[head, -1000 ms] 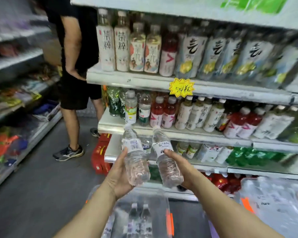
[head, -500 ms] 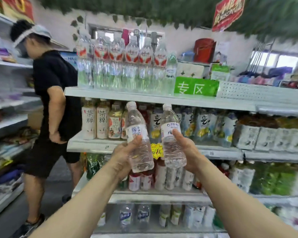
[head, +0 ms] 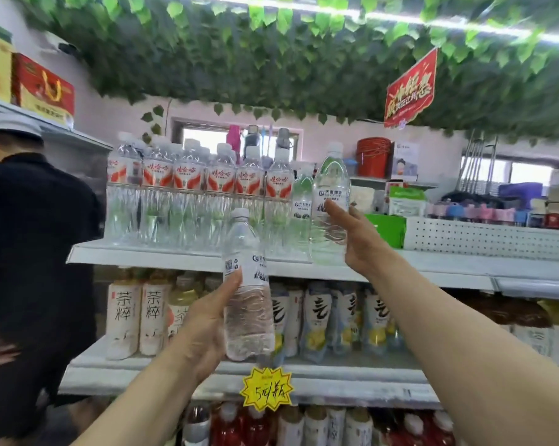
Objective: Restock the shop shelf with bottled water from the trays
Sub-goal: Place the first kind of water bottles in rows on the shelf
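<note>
Right hand wrapped round right bottle, upright, base at front lip of top shelf, just beside shelved same-label bottle; resting or not, can't tell. Left hand clamped on left bottle, lower, slightly tilted, before tea shelf. Bystander in black at left.

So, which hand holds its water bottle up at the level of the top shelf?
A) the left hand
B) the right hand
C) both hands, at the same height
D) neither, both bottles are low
B: the right hand grips the right bottle up at the top shelf, beside the red-labelled water bottles, while the left hand holds the left bottle lower, in front of the tea bottles.
</note>
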